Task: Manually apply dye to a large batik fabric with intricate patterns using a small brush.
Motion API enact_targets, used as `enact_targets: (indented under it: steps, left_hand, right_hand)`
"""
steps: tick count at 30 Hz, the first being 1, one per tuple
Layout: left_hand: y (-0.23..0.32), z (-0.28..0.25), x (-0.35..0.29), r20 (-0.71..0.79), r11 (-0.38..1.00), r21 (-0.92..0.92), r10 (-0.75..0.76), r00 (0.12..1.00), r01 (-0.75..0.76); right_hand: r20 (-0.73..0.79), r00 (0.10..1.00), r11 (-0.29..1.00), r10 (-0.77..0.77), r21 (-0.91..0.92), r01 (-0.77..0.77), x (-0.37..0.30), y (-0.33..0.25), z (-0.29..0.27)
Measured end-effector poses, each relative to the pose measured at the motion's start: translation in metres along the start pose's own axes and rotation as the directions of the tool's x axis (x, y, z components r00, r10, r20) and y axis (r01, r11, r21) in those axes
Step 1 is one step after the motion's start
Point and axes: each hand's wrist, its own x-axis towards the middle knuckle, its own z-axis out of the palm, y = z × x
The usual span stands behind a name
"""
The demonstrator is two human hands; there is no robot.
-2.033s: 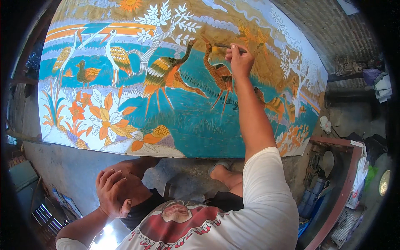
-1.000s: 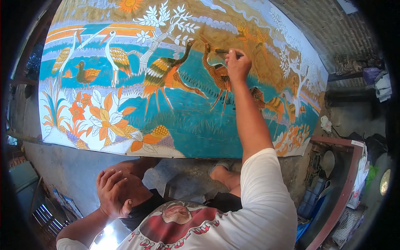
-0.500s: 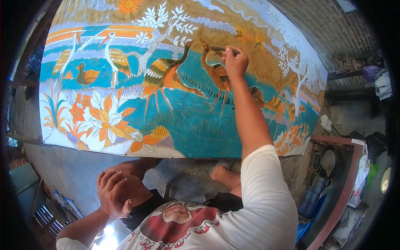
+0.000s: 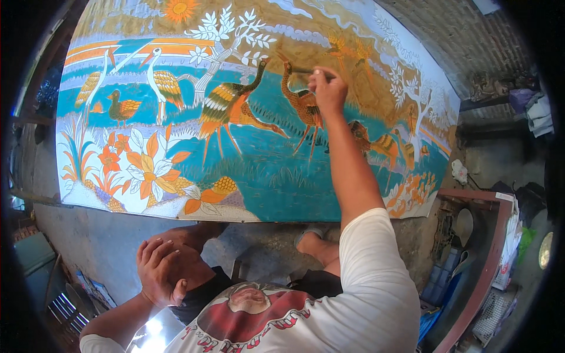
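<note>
My right hand [image 4: 329, 94] is pinched around a slim dark paintbrush [image 4: 302, 69]. The brush is blurred, and its tip lies by the neck of a brown crane with a raised beak. Whether the tip touches the cloth I cannot tell. The large painted cloth [image 4: 282, 188] fills the upper view with cranes, a duck, trees, flowers and teal water; some leaves and petals are white. Well below the cloth's lower edge, my left hand [image 4: 158, 273] rests on my bent knee [image 4: 188, 259], fingers loosely apart and holding nothing.
A reddish-brown wooden frame [image 4: 503, 235] stands at the right, with papers, a white mesh basket [image 4: 491, 317] and bags around it. Corrugated sheeting [image 4: 447, 47] rises behind the cloth's upper right. Grey-green boxes [image 4: 32, 259] sit at far left.
My right hand has shifted slightly left with the brush, which is now blurred. My left hand stays on the knee. The whole view has moved a little.
</note>
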Motion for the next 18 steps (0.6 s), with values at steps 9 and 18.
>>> enact_targets:
  steps: [9,18]
  left_hand:
    - [0.007,0.000,0.001,-0.034,1.000,-0.010,0.030,0.999,-0.030]
    - [-0.013,0.009,-0.002,-0.029,0.984,-0.146,-0.107,0.994,0.101]
  right_hand:
    - [-0.213,0.975,0.994,0.061,0.106,-0.039,-0.044,-0.036,-0.072]
    - [-0.382,0.838,0.912,0.390,0.286,-0.294,-0.230,-0.077,-0.290]
